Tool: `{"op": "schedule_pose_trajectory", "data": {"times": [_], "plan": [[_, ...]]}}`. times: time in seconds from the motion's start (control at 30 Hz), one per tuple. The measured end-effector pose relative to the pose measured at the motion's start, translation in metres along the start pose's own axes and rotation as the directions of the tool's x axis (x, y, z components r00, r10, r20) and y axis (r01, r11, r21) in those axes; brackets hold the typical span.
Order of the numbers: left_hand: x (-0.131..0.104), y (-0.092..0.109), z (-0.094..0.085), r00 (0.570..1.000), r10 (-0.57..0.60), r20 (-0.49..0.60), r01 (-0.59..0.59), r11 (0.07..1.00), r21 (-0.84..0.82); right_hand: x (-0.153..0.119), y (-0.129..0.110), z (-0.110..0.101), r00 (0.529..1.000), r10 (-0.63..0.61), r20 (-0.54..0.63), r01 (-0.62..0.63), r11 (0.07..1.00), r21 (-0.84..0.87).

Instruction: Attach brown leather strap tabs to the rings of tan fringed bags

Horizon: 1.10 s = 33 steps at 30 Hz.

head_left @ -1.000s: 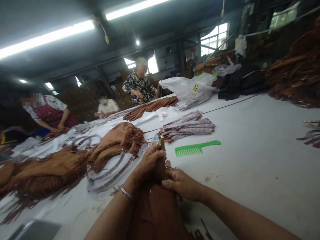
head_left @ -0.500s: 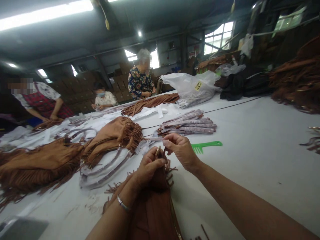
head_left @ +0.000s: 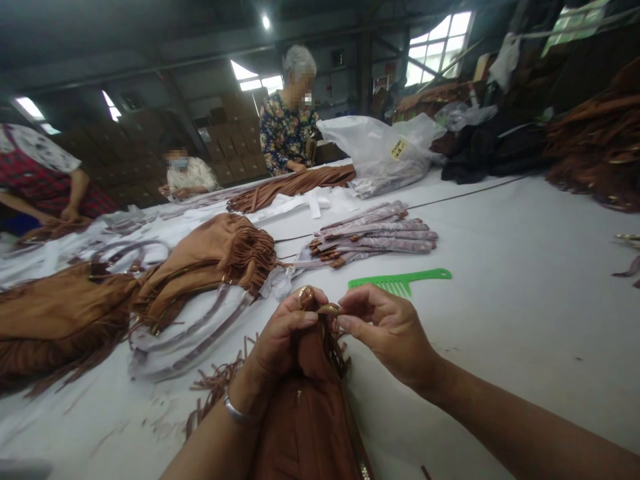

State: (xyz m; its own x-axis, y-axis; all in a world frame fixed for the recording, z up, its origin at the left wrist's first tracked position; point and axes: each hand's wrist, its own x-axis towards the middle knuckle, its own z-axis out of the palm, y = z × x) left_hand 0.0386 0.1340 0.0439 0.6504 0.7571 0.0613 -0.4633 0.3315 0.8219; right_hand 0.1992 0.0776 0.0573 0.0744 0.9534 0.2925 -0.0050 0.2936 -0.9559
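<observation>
A brown fringed handbag [head_left: 313, 427] lies lengthwise below me, one end raised between my hands. My left hand [head_left: 280, 337] is closed on that raised end, with a gold ring [head_left: 301, 297] standing up at its fingers. Between the two hands runs a short curved strip of gold zipper teeth [head_left: 329, 309]. My right hand [head_left: 393, 330] pinches the bag's edge at the right end of this strip. Just beyond my right hand lies a green wide-toothed comb [head_left: 425, 274]. More gold teeth show along the bag's lower right side.
Two tan fringed bags [head_left: 200, 257] with wrapped handles [head_left: 190, 360] lie left. Beyond the comb are wrapped straps [head_left: 385, 233]. A clear plastic bag [head_left: 375, 137], black cloth [head_left: 493, 153] and brown fringed pieces [head_left: 600, 140] lie farther back. Several people [head_left: 290, 127] work across the white table [head_left: 525, 320].
My right hand has come down from above the bag's end to its right side. The gold zipper strip and ring now show more plainly. The view has tilted downward.
</observation>
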Motion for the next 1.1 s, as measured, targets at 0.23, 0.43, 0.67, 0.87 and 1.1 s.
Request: {"op": "schedule_pose_trajectory", "data": {"times": [0.23,0.43,0.67,0.87,1.1], "plan": [[-0.002,-0.005,0.001,0.995,0.04,-0.091,-0.021,0.979,0.202,-0.001,0.018,-0.008,1.0,0.03,0.004,-0.029,0.995,-0.1],[0.001,-0.014,0.002,0.983,0.144,-0.118,-0.047,0.804,0.593,0.01,0.031,-0.02,0.983,0.165,0.077,-0.162,0.986,-0.049],[-0.001,-0.018,0.016,0.947,0.299,-0.121,-0.049,0.502,0.863,0.012,0.032,-0.025,0.991,0.091,0.097,-0.069,0.974,-0.217],[0.001,-0.021,0.019,0.943,0.305,-0.131,-0.026,0.462,0.887,0.017,0.019,-0.032,0.999,0.04,0.036,-0.031,0.971,-0.236],[0.003,-0.02,0.021,0.937,0.346,-0.054,-0.074,0.346,0.935,0.023,0.016,-0.035,0.993,0.06,0.099,-0.031,0.961,-0.275]]}}
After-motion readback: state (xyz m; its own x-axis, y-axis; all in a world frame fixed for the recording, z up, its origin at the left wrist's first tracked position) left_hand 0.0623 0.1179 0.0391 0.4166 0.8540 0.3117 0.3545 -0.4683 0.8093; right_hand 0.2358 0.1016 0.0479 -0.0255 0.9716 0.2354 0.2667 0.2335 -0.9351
